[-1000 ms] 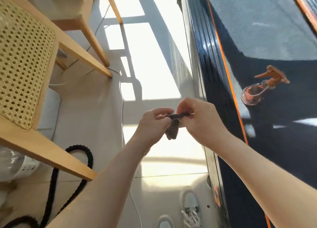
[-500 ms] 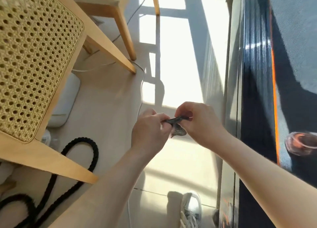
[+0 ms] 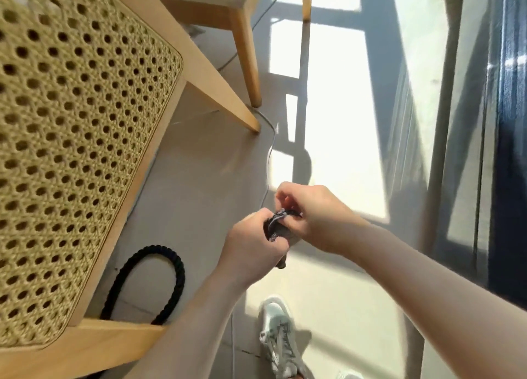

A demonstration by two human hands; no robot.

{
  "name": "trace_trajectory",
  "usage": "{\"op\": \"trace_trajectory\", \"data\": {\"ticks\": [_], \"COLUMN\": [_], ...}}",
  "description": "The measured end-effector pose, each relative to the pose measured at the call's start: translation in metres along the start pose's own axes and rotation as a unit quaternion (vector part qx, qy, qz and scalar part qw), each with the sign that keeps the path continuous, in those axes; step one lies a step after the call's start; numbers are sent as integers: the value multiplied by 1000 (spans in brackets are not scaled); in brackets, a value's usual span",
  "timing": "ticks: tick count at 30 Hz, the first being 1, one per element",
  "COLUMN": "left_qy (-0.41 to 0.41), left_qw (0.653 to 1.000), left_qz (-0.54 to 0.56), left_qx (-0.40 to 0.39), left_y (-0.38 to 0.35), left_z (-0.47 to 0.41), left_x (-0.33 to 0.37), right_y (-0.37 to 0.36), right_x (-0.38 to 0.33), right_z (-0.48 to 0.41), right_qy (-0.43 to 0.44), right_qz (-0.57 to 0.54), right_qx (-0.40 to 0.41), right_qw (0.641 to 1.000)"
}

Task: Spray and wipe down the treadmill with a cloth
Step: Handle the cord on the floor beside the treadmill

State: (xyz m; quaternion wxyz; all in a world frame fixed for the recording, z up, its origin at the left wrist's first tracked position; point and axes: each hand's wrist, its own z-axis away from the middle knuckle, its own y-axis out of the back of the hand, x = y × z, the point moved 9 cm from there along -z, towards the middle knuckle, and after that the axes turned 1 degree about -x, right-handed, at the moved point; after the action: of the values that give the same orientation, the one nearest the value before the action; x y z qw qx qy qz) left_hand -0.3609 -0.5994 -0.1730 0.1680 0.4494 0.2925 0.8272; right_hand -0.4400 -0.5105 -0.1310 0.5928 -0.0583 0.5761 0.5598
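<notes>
A small dark grey cloth (image 3: pixel 278 227) is bunched between both hands over the floor, left of the treadmill. My left hand (image 3: pixel 251 246) grips its lower part, and a corner hangs below that fist. My right hand (image 3: pixel 309 213) pinches its upper edge. The treadmill (image 3: pixel 510 156) shows only as its dark side rail and silver frame along the right edge. The spray bottle is out of view.
A wooden chair with a woven cane panel (image 3: pixel 71 150) fills the left side, its legs (image 3: pixel 248 59) standing on the tiled floor. A thick black rope (image 3: pixel 171 267) loops beneath it. A thin cable (image 3: pixel 269 156) runs across the floor. A grey-white shoe (image 3: pixel 278 333) is below.
The view has swung left, so the treadmill belt and spray bottle have left the frame. Both hands have kept hold of the cloth and drawn it into a tighter bunch.
</notes>
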Motion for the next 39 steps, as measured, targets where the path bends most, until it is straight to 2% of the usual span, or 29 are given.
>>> {"op": "trace_trajectory", "data": {"ticks": [5,8,9,12,14,16,18,20,22,23,25,30,33,35,39], "left_qy": [14,62,66,62,51,51,64,30,-55,-89,-105,-34,-4,-9,2], "left_qw": [995,960,956,971,966,968,976,981,978,974,976,976,951,954,950], "left_qz": [3,205,226,213,237,243,180,63,-66,-88,-30,136,286,278,275], "left_qx": [-95,-181,-175,-91,-87,-18,106,181,192,188,188,168,118,108,146], "left_y": [-1,-24,-26,-19,-23,-14,8,24,25,22,18,6,-4,-6,2], "left_z": [-42,-56,-59,-73,-80,-88,-94,-98,-106,-110,-122,-154,-170,-179,-201], "left_x": [-19,-31,-34,-42,-37,-39,-52,-53,-44,-45,-59,-114,-135,-141,-159], "right_y": [5,3,4,8,12,14,13,9,2,-2,-13,-47,-61,-69,-82], "right_x": [6,22,31,58,68,68,65,64,63,65,69,81,80,73,57], "right_z": [-40,-61,-66,-81,-90,-100,-110,-120,-129,-136,-154,-205,-229,-246,-275], "right_qy": [6,5,2,-19,-25,-11,2,14,24,27,35,42,55,75,136], "right_qz": [-34,-68,-74,-98,-125,-112,-91,-85,-92,-95,-92,-45,-49,-26,73], "right_qx": [0,-1,2,8,10,4,5,13,19,20,10,-46,-66,-72,-79], "right_qw": [999,998,997,995,992,994,996,996,995,995,995,997,995,994,985]}}
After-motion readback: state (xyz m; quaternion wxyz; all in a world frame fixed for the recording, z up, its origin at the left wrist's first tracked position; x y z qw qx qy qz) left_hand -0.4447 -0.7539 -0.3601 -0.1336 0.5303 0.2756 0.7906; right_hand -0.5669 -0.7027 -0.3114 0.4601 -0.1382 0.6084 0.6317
